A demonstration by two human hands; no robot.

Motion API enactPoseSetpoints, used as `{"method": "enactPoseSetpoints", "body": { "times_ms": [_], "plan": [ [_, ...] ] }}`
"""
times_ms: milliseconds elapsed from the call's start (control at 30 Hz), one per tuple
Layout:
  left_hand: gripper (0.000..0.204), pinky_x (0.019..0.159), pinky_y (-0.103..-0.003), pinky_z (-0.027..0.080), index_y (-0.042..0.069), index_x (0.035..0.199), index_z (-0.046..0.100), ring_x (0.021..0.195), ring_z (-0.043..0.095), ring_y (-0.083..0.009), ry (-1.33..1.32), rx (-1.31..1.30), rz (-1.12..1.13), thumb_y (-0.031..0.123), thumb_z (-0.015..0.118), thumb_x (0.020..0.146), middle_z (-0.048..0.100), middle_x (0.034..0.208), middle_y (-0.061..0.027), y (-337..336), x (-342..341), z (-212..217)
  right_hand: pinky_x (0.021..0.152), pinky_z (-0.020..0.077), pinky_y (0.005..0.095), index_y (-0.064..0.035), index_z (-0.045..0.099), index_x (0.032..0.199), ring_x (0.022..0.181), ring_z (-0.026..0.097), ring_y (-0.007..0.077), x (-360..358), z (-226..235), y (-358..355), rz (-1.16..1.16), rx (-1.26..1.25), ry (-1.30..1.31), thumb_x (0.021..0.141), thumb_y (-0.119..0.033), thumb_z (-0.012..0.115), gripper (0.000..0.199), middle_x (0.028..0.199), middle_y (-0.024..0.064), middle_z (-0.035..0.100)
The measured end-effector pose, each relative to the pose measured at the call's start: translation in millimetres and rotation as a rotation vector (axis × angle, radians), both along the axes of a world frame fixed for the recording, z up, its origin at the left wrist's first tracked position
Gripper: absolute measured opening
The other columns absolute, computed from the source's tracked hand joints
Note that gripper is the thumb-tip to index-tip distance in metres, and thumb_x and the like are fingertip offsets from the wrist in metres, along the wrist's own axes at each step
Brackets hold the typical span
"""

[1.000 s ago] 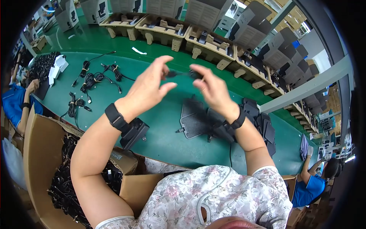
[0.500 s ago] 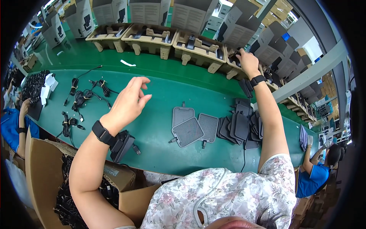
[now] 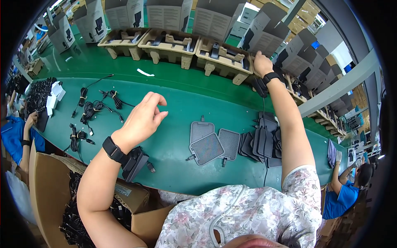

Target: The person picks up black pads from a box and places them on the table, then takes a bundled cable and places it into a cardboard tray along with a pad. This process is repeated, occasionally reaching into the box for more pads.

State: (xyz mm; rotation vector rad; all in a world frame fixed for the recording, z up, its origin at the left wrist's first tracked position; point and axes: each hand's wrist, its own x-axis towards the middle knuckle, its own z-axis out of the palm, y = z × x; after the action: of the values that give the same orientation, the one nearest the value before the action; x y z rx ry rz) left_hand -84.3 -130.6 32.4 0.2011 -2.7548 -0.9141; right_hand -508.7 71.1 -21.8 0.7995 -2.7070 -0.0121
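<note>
My left hand [image 3: 142,118] hovers above the green table, empty, its fingers loosely bent and the thumb apart. My right hand [image 3: 263,64] reaches to the far right, at the end of a moulded brown pulp tray [image 3: 244,77]; its fingertips are mostly hidden, and what they touch cannot be made out. A black boxy device [image 3: 259,87] hangs below my right wrist, with a cable running down. Another black device [image 3: 134,163] sits under my left wrist. Between my arms lie flat dark grey mesh-faced pads [image 3: 206,149], beside a pile of similar dark pieces [image 3: 262,140].
Several coiled black cables [image 3: 89,109] lie on the left. Pulp trays [image 3: 167,45] holding black parts line the far side, with open grey boxes [image 3: 167,16] behind. A cardboard carton [image 3: 45,186] stands lower left. A metal post [image 3: 339,82] slants at right. Co-workers [image 3: 345,194] sit at both sides.
My right hand has shifted left and turned, its fingers now less visible at the tray. My left hand keeps nearly the same pose. The whole view has shifted slightly.
</note>
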Motion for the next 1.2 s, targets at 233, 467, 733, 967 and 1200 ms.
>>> {"method": "enactPoseSetpoints", "body": {
  "times_ms": [233,467,733,967,1200],
  "plan": [
    [0.023,0.065,-0.034,0.047,0.001,0.1,0.046,0.067,0.055,-0.02,-0.003,0.019,-0.01,0.002,0.059,0.081,0.049,0.094,-0.0111,0,-3,0,0.078,0.047,0.0459,0.0039,0.05,0.103,0.089,0.059,0.0419,-7,-17,-9,-0.151,-0.365,-0.097,0.093,-0.031,0.036,0.039,0.091,0.0289,0.061],
    [0.025,0.065,-0.034,0.047,0.002,0.103,0.047,0.067,0.055,-0.0198,-0.016,0.031,-0.042,0.003,0.059,0.081,0.048,0.094,-0.0109,1,-4,2,0.083,0.0453,0.0436,0.0053,0.056,0.109,0.095,0.057,0.042,-64,-28,38,0.206,-0.308,-0.305,0.092,-0.026,0.038,0.04,0.098,0.0289,0.06],
    [0.025,0.065,-0.034,0.047,0.003,0.103,0.048,0.067,0.055,-0.0195,-0.054,0.017,-0.026,0.003,0.059,0.082,0.048,0.094,-0.0104,-1,0,-2,0.08,0.0476,0.0434,-0.0005,0.064,0.094,0.092,0.06,0.0372,-16,-23,19,0.05,-0.006,0.087,0.084,-0.017,0.046,0.026,0.094,0.022,0.063],
    [0.023,0.065,-0.034,0.047,0.004,0.103,0.05,0.068,0.056,-0.019,-0.056,-0.008,-0.024,0.005,0.06,0.082,0.048,0.094,-0.0099,-2,-2,-4,0.076,0.0501,0.044,-0.0044,0.067,0.087,0.09,0.062,0.0338,-30,-24,25,-0.042,0.03,0.028,0.083,-0.012,0.044,0.025,0.094,0.0213,0.063],
    [0.023,0.067,-0.033,0.047,0.004,0.103,0.051,0.07,0.056,-0.0179,-0.063,-0.018,-0.023,0.006,0.059,0.083,0.048,0.095,-0.0094,-3,-7,-5,0.075,0.0485,0.0443,-0.0049,0.067,0.089,0.09,0.061,0.0331,-41,-23,23,0.021,0.094,0.033,0.084,-0.015,0.043,0.026,0.096,0.0165,0.064]
  ]
}}
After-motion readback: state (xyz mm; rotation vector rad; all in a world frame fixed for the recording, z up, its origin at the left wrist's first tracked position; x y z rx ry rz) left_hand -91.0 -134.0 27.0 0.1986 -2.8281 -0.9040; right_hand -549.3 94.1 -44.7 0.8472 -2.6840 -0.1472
